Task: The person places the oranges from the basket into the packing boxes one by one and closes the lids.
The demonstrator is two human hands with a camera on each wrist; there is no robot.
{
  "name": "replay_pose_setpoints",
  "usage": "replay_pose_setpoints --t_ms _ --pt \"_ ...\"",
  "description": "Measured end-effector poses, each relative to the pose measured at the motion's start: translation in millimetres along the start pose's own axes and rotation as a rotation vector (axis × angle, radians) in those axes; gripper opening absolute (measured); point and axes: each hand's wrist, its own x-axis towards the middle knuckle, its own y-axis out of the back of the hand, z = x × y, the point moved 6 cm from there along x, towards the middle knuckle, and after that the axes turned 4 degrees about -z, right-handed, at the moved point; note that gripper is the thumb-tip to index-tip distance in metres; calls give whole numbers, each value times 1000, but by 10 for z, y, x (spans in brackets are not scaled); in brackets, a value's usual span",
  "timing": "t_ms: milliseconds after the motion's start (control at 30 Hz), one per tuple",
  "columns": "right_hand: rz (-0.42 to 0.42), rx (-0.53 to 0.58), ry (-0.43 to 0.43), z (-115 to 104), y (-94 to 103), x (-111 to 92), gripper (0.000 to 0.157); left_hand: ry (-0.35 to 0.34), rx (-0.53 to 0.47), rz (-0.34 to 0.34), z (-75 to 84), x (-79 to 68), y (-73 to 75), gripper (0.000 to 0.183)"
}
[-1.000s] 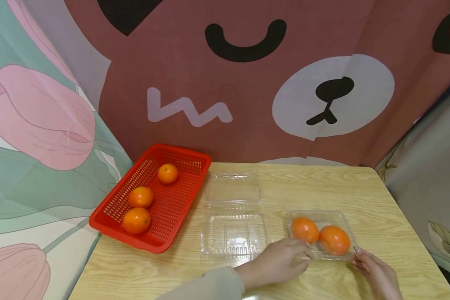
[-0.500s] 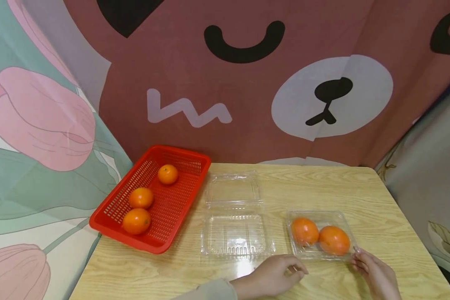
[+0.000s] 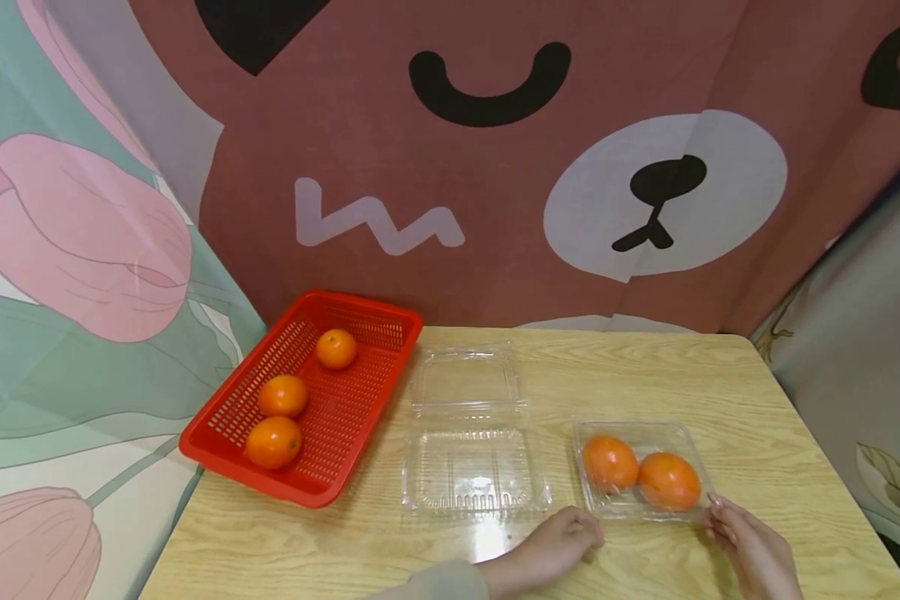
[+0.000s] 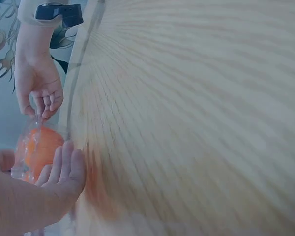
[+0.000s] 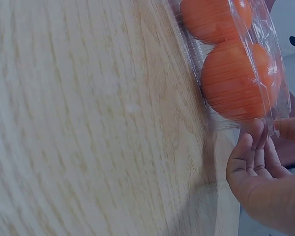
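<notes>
I take the closed clear box [image 3: 642, 471] as my landmark; it stands on the wooden table [image 3: 720, 392] near the front edge and holds two oranges [image 3: 610, 463] side by side under its lid. My right hand [image 3: 753, 554] is at the box's near right corner, fingertips pinching the rim there; the right wrist view shows the fingers [image 5: 255, 147] lightly curled against the clear plastic edge. My left hand [image 3: 558, 542] lies on the table just off the box's near left corner, apart from it, fingers loosely curled and holding nothing; the left wrist view confirms it [image 4: 64, 169] rests beside the box without gripping.

Left of the closed box lies an open empty clear box [image 3: 471, 467], its lid [image 3: 465, 377] folded back away from me. Farther left of that sits a red mesh basket [image 3: 375, 329] with three oranges [image 3: 273, 441] in it, overhanging the table's left edge.

I can read no brand, label or lettering on either box, the basket or the fruit. The backdrop [image 3: 495, 167] behind the table bears a cartoon face only.
</notes>
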Motion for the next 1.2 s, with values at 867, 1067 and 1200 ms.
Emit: replay_pose_setpoints --t_ms 867,1067,1200 --pt "-87 101 212 -30 6 -5 40 17 -194 134 40 346 -80 26" --pt "42 53 69 17 53 29 38 25 -212 122 22 347 -106 22" --pt "39 64 74 20 50 28 39 35 -217 127 23 348 -113 22"
